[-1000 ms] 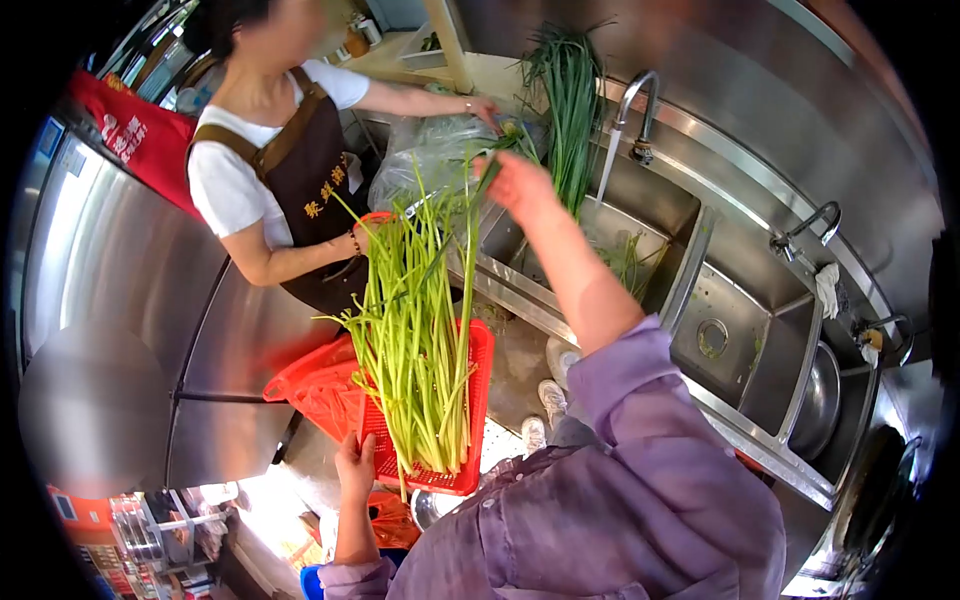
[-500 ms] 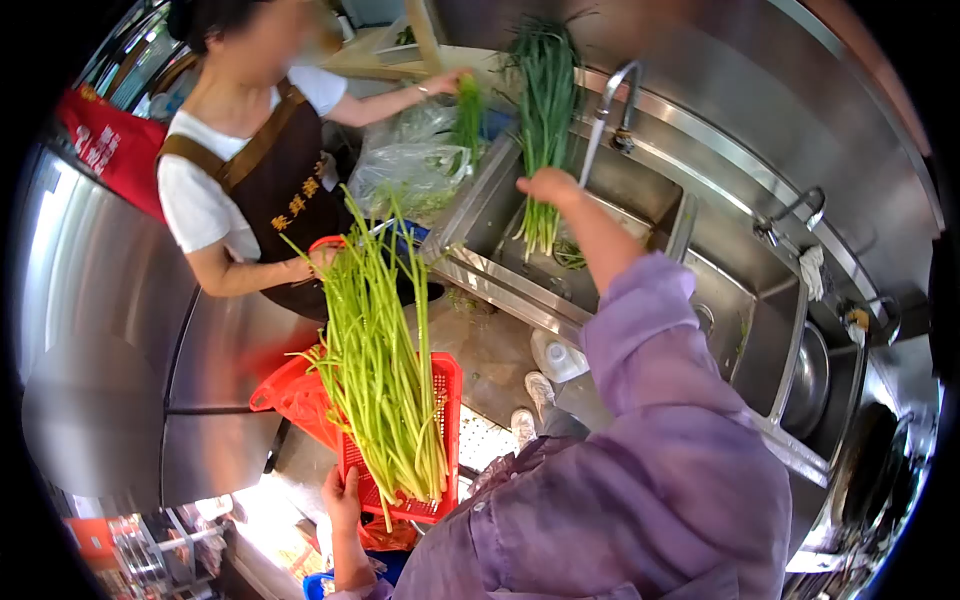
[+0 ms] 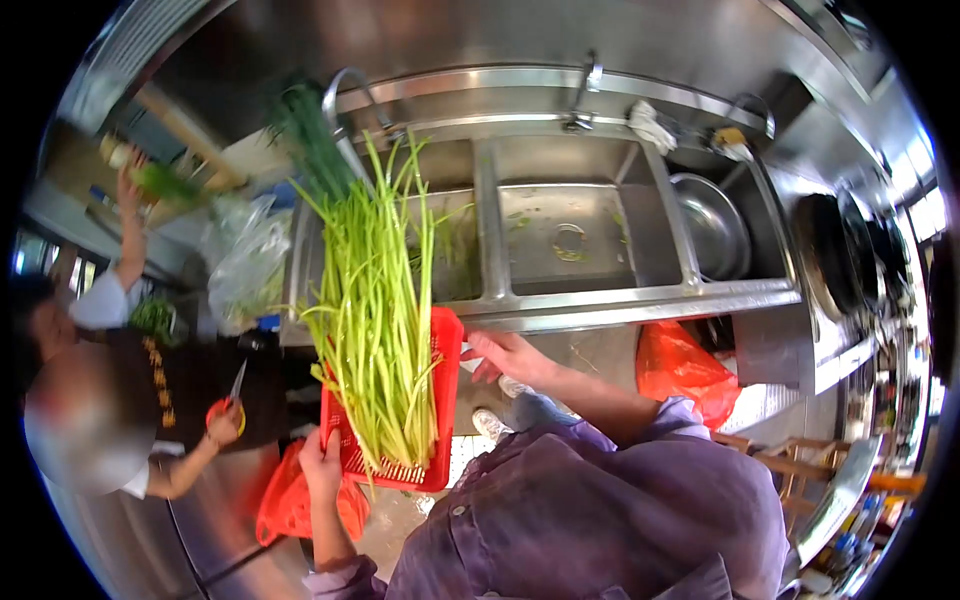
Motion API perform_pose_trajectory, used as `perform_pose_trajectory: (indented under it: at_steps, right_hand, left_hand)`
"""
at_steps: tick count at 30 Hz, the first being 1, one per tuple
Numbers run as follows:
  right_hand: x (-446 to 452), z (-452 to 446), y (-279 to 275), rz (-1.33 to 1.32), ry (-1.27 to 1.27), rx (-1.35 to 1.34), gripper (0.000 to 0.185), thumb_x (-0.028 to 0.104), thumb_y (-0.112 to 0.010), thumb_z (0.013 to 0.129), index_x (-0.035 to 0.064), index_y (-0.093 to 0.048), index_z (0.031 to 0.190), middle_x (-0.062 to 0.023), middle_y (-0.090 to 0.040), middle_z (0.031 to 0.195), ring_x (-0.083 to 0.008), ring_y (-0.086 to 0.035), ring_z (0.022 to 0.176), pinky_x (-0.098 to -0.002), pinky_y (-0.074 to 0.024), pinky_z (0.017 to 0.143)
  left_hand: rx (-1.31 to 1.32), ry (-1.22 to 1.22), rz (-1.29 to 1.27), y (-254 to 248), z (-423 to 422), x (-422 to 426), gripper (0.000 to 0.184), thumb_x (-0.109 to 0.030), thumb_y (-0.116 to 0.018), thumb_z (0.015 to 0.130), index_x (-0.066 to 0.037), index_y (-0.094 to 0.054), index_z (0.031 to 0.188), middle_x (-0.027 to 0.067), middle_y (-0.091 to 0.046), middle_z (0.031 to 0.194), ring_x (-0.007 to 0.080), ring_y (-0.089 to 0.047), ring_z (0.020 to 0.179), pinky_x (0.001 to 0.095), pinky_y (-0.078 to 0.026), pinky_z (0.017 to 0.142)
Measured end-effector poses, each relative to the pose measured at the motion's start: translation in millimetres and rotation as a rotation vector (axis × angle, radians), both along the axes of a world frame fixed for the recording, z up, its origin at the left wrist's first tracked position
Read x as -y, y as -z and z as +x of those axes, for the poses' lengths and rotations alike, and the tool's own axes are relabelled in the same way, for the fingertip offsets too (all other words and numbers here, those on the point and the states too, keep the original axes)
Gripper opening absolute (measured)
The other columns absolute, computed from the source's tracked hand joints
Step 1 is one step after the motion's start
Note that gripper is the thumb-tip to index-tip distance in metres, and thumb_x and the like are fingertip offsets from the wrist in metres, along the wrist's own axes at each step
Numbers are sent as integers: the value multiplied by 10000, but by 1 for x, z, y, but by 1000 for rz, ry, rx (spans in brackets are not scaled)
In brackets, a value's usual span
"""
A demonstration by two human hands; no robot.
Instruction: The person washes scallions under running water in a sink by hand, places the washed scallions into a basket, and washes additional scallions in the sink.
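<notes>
My left hand (image 3: 321, 462) grips the near left edge of a red basket (image 3: 447, 400). Long pale green stalks (image 3: 375, 330) lie lengthwise in the basket, and their leafy tips reach past its far edge over the sink. Beside the basket's right wall is my right hand (image 3: 508, 360), fingers apart and holding nothing. Whether its fingertips touch the basket is hard to tell. Dark green leafy stems (image 3: 308, 140) rest at the left end of the sink, partly behind the stalks.
A steel sink (image 3: 560, 235) spans the far side, with a metal bowl (image 3: 712, 228) at right. A co-worker at left holds scissors (image 3: 238, 380) and raises greens (image 3: 165, 185). Red bags (image 3: 685, 372) are below the sink and left of the basket. Pans (image 3: 835, 255) stand far right.
The view has swung right. My right hand has come back from the dark green stems to the basket's right side. The basket of stalks is now against the sink front. The co-worker's scissors now show.
</notes>
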State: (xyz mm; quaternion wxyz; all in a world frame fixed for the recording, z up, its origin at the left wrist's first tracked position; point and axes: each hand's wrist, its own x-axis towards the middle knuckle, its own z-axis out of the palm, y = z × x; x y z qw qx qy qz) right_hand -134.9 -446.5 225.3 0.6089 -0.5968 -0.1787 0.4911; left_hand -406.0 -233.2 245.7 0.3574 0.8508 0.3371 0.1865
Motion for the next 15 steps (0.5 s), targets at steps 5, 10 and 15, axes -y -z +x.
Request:
perform_pose_trajectory:
  at_steps: [5, 10, 15]
  right_hand:
    - [60, 33, -8, -49, 252, -8, 474, 314, -500, 842, 19, -370, 1190, -89, -596, 795, -127, -580, 554, -226, -447, 455]
    - [138, 92, 22, -201, 681, -40, 269, 160, -475, 842, 17, -429, 1065, -77, -581, 678, -117, -562, 466, -218, -430, 377]
    - [204, 148, 40, -250, 986, 157, 271, 151, -483, 797, -11, -467, 1013, -95, -580, 644, -145, -556, 455, -246, -446, 375]
  left_hand:
    - [-146, 239, 30, 5, 137, 12, 164, -176, -557, 787, -37, -563, 874, 167, -541, 656, 286, -531, 576, 324, -423, 549]
    - [-98, 528, 6, 19, 274, 66, 199, -243, -565, 781, -53, -563, 842, 181, -551, 659, 358, -548, 646, 374, -418, 524]
    - [-72, 712, 63, 42, 398, 123, 232, -298, -550, 779, -68, -540, 801, 174, -548, 649, 370, -535, 644, 425, -411, 527]
